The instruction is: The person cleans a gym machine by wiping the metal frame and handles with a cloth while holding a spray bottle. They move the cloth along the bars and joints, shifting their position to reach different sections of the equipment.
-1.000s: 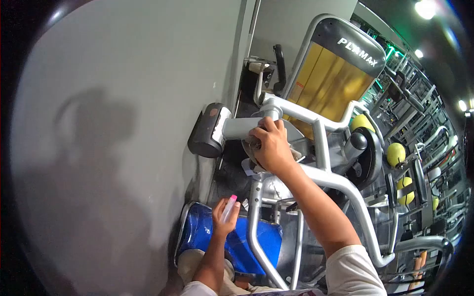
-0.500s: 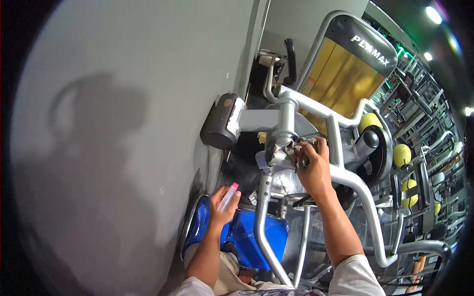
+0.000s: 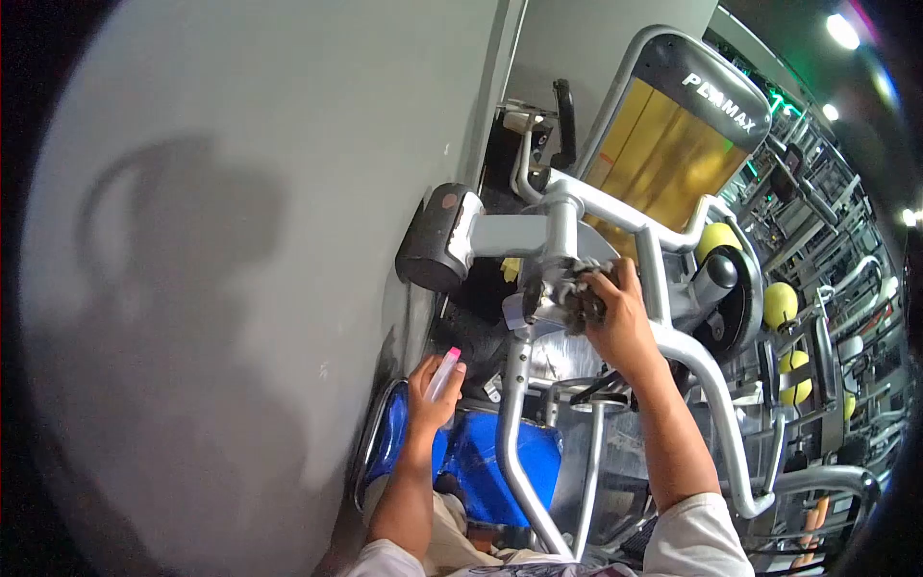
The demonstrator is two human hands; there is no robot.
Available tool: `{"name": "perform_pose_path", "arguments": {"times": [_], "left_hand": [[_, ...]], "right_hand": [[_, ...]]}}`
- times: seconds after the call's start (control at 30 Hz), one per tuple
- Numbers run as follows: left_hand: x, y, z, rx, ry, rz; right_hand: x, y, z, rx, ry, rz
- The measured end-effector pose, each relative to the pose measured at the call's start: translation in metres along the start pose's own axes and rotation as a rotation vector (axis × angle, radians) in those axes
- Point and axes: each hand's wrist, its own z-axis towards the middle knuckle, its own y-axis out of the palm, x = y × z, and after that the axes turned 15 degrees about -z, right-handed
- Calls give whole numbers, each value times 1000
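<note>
My left hand (image 3: 430, 396) is closed around a small translucent bottle (image 3: 442, 376) with a pink top, held upright beside the wall and above the blue pad. With my right hand (image 3: 620, 325) I press a crumpled dark grey cloth (image 3: 584, 296) against the silver joint of the gym machine's frame (image 3: 561, 224). The fingers are bent over the cloth and hide part of it. Left of that joint, a black roller pad (image 3: 438, 238) with a torn, pale end sits on a grey arm.
A grey wall (image 3: 221, 317) fills the left side. Below my hands are a blue seat pad (image 3: 505, 462) and a curved silver tube (image 3: 716, 413). The yellow weight-stack cover (image 3: 663, 144) stands behind. More gym equipment with yellow-green balls (image 3: 780, 305) lines the right.
My right hand has shifted slightly down and right, with the cloth still against the frame. My left hand and the bottle have moved slightly up and left.
</note>
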Motion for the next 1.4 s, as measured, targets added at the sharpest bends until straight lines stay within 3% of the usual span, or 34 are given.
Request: {"name": "perform_pose_path", "arguments": {"times": [0.1,0.17,0.23,0.37,0.43,0.5,0.63,0.67,0.7,0.8,0.93,1.03,1.13,1.23,1.37,1.4], "left_hand": [[4,2,0,-17,23,20],[3,2,-1,-33,26,11],[1,4,0,-39,24,-2],[4,5,-3,-30,23,9],[5,3,-3,-27,31,26],[5,0,-3,-15,35,35],[7,-3,-3,-13,54,46],[-5,-9,3,-51,275,155],[-5,-9,2,-41,220,128],[5,-3,-2,1,60,-3],[-1,-5,1,-35,68,59],[-3,-5,4,-26,55,52],[-2,-5,2,-23,0,28],[-7,-3,5,-16,-27,20],[-9,1,6,-11,-41,32],[-8,3,6,-10,-47,31]], "right_hand": [[24,-11,-11,-77,66,-77],[40,-18,-5,-84,9,53],[37,-26,9,-22,116,198],[20,-14,61,177,58,212],[24,15,81,-32,-8,173],[27,49,99,-199,69,144],[45,82,132,8,7,44],[46,91,139,112,45,15],[47,97,146,219,81,-16],[46,104,153,179,142,18],[29,83,112,220,56,-151],[36,67,94,-78,209,413],[39,44,74,-93,129,333],[28,28,71,-281,320,541],[45,54,88,-206,342,517],[40,49,92,-226,376,645]]}}
